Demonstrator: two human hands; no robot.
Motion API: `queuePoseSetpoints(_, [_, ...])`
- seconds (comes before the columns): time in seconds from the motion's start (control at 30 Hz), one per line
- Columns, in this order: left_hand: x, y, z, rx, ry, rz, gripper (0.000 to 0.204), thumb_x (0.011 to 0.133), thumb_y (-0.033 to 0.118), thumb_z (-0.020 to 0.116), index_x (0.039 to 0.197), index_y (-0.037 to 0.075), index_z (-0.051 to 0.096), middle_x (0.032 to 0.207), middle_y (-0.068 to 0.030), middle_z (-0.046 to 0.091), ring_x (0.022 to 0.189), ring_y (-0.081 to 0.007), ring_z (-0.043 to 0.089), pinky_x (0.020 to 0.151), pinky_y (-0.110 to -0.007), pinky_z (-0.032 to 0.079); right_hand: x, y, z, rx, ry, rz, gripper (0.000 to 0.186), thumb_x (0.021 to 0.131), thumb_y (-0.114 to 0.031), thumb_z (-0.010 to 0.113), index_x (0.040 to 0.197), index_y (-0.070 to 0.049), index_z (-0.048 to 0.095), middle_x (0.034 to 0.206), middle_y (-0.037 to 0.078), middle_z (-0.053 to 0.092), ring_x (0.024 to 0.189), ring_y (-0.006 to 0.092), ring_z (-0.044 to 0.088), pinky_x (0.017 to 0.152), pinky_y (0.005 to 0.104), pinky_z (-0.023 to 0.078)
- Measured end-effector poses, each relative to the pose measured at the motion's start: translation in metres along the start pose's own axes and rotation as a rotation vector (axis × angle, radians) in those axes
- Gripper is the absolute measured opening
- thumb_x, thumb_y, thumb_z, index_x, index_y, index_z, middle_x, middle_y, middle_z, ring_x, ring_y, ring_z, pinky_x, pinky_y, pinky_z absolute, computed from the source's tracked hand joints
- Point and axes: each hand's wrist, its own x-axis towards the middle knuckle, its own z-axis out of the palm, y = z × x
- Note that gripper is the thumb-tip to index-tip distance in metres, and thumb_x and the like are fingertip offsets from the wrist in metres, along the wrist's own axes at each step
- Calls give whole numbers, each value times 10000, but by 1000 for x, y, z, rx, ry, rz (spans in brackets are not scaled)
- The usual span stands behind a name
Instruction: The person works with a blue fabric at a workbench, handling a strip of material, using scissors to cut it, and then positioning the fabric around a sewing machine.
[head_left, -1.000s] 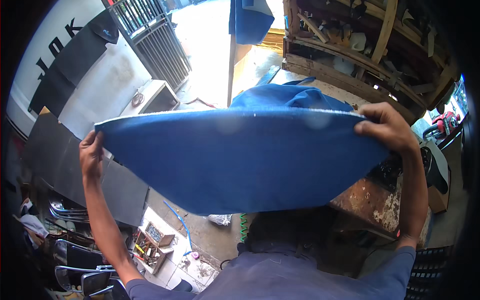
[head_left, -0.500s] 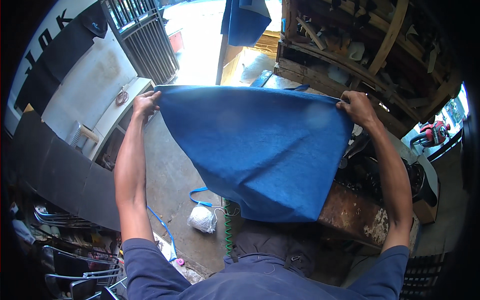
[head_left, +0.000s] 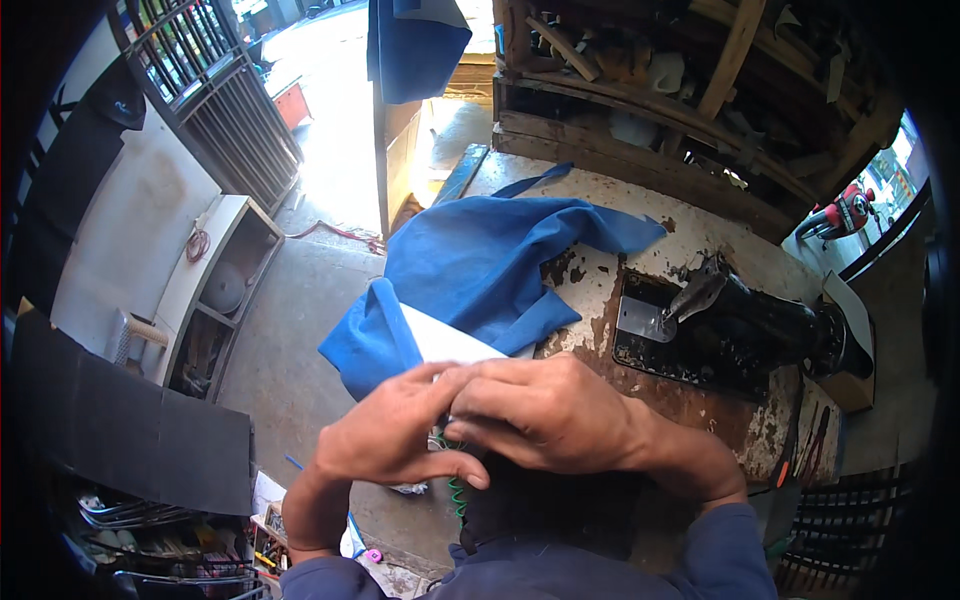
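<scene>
A large piece of blue fabric (head_left: 470,245) lies crumpled over the table, its near left part hanging past the edge. One turned-over part shows a white underside (head_left: 440,338), which runs down behind my knuckles. My left hand (head_left: 395,425) is bent inward, its thumb standing out below and its fingers meeting those of the other hand. My right hand (head_left: 550,410) is closed, fingers curled against the left fingertips. What they pinch is hidden between them; whether it is the fabric's edge cannot be made out.
A black sewing machine (head_left: 745,315) sits on the worn tabletop (head_left: 590,335) at right. A green coiled cord (head_left: 457,495) hangs below my hands. On the floor at left lie black sheets (head_left: 190,440), beside a white cabinet (head_left: 215,270). Wooden shelving (head_left: 610,130) stands behind the table.
The blue fabric, stretched wide between both hands, has dropped in folds onto the table. My hands have come down and together near my body. The sewing machine is now uncovered.
</scene>
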Motion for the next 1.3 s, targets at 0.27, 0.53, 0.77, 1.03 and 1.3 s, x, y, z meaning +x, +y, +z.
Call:
queuePoseSetpoints(0.27, [-84,45,-3,-267,677,-203,216,679,86,877,788,-44,745,552,-87,610,461,-148,579,453,-275,375,-6,104,-37,-455,180,278,395,787,-216,849,1139,-90,723,1132,93,712,1000,216,687,807,389,554])
queuePoseSetpoints(0.53, [-159,68,2,-294,828,-19,234,732,109,884,712,-37,703,529,-55,523,431,-119,479,421,-274,311,-18,219,0,-768,-91,507,321,875,-344,710,1152,-181,716,1143,130,722,1108,320,677,981,497,496])
queuePoseSetpoints(0.77, [-265,93,30,570,1510,-430,610,844,651,708,831,83,487,783,-40,554,777,-145,562,714,-339,453,28,176,-82,-41,715,336,182,984,-145,581,1117,-55,667,899,96,736,809,200,715,745,363,552])
queuePoseSetpoints(1.03, [-267,118,12,373,1070,-150,489,853,542,711,889,85,539,871,-77,589,788,-163,558,749,-334,443,65,30,-167,373,790,48,218,1045,-102,479,1198,3,593,924,105,679,718,138,697,655,257,631])
queuePoseSetpoints(1.3, [-162,131,10,217,948,4,164,735,114,810,751,91,649,682,-46,590,526,-96,510,494,-233,376,45,-55,-39,346,213,123,201,1053,-136,531,1173,-1,621,1031,79,676,892,125,658,835,303,544])
